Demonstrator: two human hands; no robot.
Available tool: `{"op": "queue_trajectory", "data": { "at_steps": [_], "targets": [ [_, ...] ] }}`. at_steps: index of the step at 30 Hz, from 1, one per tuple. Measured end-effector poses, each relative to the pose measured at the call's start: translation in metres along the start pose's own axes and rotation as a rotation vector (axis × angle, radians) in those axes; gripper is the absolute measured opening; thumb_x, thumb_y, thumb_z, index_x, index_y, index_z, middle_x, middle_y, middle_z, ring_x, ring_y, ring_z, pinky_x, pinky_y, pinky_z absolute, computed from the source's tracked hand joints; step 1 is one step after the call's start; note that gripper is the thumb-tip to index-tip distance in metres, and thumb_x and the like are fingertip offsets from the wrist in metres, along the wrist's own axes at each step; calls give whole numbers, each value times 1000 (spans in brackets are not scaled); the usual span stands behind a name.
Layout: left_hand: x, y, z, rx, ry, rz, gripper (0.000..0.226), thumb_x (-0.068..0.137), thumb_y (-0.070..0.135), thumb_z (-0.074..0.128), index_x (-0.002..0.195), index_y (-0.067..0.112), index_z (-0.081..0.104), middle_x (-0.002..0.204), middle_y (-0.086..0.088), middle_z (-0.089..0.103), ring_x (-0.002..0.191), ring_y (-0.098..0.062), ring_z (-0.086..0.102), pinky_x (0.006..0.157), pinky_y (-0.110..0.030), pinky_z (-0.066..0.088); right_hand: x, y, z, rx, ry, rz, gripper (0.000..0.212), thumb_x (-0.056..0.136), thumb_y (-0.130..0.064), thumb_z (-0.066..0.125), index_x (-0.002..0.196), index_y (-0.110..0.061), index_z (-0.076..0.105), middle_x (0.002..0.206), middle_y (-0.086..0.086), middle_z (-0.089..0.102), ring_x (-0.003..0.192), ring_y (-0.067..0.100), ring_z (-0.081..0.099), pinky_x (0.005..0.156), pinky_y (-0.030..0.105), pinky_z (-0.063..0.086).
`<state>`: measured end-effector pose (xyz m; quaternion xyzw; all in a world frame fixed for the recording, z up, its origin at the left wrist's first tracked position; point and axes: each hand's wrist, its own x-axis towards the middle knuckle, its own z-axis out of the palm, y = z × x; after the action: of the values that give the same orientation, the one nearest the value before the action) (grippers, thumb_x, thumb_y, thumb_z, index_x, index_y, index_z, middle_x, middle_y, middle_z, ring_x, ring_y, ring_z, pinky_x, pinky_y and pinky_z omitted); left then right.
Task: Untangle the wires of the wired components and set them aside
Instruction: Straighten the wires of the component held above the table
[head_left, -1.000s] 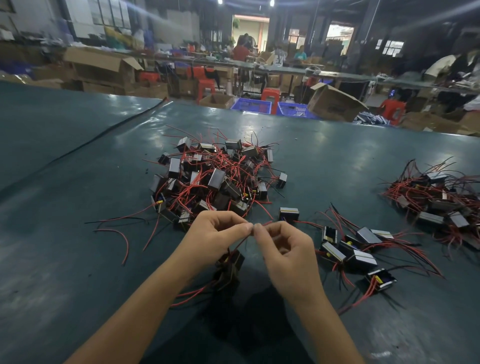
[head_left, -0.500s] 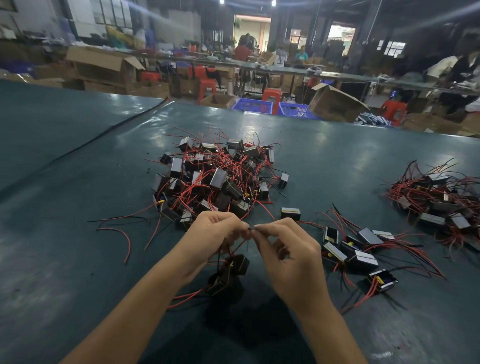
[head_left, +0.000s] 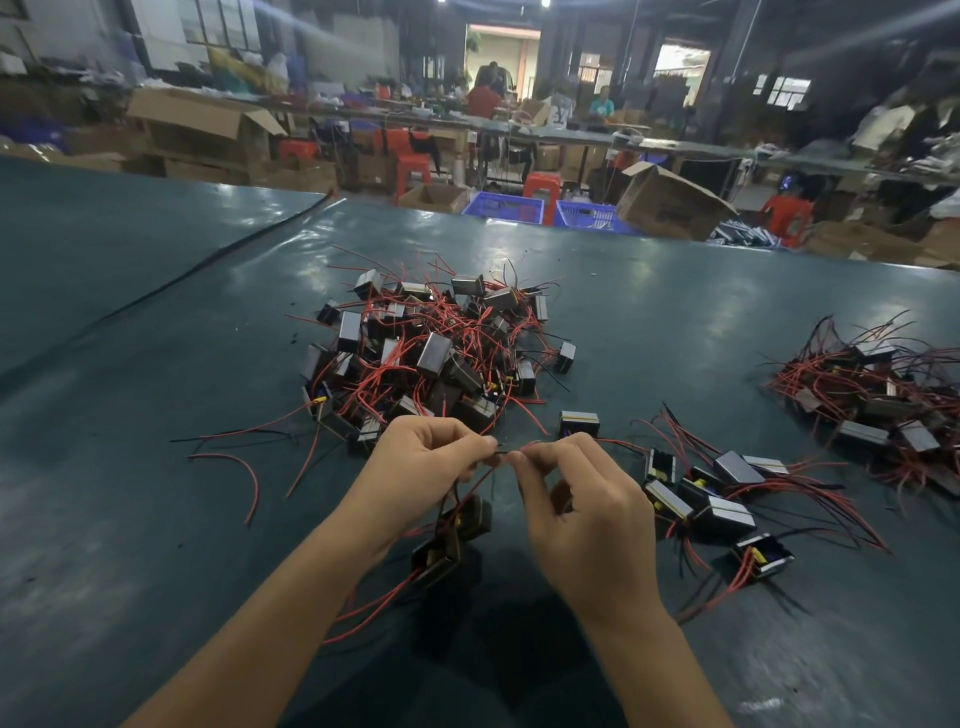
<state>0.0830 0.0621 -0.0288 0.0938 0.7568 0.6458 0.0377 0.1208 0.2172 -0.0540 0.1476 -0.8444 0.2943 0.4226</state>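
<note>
Wire (head_left: 500, 453) stretched crosswise between the fingertips, pinched on one side by the left hand (head_left: 415, 467) and on the other by the right hand (head_left: 587, 519), thumbs and forefingers closed on it, remaining fingers curled. Just below the pinch and a little toward the left wrist, two small black components (head_left: 457, 535) bound together by red leads. Likely next: a sideways pull apart, then across to the sorted group (head_left: 717, 499) beside the right hand, with the tangled pile (head_left: 431, 353) just beyond both sets of fingertips.

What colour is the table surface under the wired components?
The table is dark teal green, seen in the head view.
</note>
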Motion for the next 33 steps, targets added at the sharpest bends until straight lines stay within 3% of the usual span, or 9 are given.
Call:
{"op": "queue_trajectory", "data": {
  "at_steps": [5, 9, 13, 18, 22, 24, 27, 31, 33],
  "targets": [
    [-2, 4, -4, -6, -71, 25, 30, 88, 12, 66, 60, 19, 73, 54, 11, 63, 50, 6, 53, 52, -4, 38, 1, 2, 1, 205, -105, 18, 9, 92, -14, 64, 91, -7, 68, 83, -5, 61, 56, 10, 52, 50, 27, 45],
    [-4, 8, -7, -28, -165, 27, 34, 91, 8, 61, 62, 19, 72, 52, 14, 61, 49, 7, 54, 51, -3, 37, 2, 1, 1, 435, -153, 219, 8, 92, -18, 64, 88, -13, 70, 68, -14, 58, 50, 10, 46, 49, 17, 34],
    [-5, 11, -9, -37, -233, 3, 38, 91, 10, 60, 59, 23, 73, 56, 11, 62, 50, 3, 50, 52, -8, 39, 4, -1, -2, 578, -252, 375, 10, 91, -20, 64, 85, -15, 71, 60, -11, 58, 47, 8, 43, 45, 22, 34],
    [-5, 8, -6, 27, -204, 76, 34, 91, 7, 62, 62, 20, 71, 58, 1, 58, 57, -10, 47, 58, -20, 39, 11, -6, -8, 851, -376, 869, 20, 91, -15, 64, 77, -1, 70, 55, 2, 54, 40, 8, 42, 39, 18, 33],
    [-8, 5, -5, 152, -272, 188, 20, 93, 13, 64, 74, 17, 71, 60, 1, 55, 55, -10, 46, 55, -21, 37, 19, -7, -15, 1169, -607, 1408, 15, 76, -21, 61, 61, -17, 61, 55, -6, 44, 37, 4, 34, 31, 14, 23],
    [-9, 2, -3, 195, -243, 238, 20, 92, 16, 64, 74, 21, 70, 58, 7, 55, 53, -6, 47, 53, -19, 37, 19, -8, -15, 1334, -600, 1514, 16, 74, -22, 60, 59, -18, 57, 56, -7, 42, 36, 3, 32, 28, 13, 21],
    [-5, -3, -5, 168, -176, 232, 23, 93, 17, 63, 70, 22, 69, 56, 4, 53, 50, -8, 44, 49, -20, 36, 16, -9, -10, 1150, -489, 1354, 27, 88, -27, 64, 63, -19, 66, 57, -5, 51, 40, 4, 39, 31, 15, 26],
    [0, -3, -8, 138, -134, 182, 22, 92, 15, 64, 71, 16, 72, 57, -5, 55, 54, -12, 47, 52, -21, 38, 6, -9, -1, 699, -215, 676, 24, 90, -25, 66, 67, -19, 68, 54, -6, 56, 45, 8, 46, 43, 20, 36],
    [1, -3, -8, 115, -119, 161, 23, 92, 14, 64, 72, 17, 73, 58, -8, 57, 56, -11, 49, 56, -19, 40, 3, -5, 1, 542, -173, 398, 14, 91, -21, 66, 77, -19, 69, 62, -11, 59, 50, 7, 50, 48, 17, 37]
  ]
}}
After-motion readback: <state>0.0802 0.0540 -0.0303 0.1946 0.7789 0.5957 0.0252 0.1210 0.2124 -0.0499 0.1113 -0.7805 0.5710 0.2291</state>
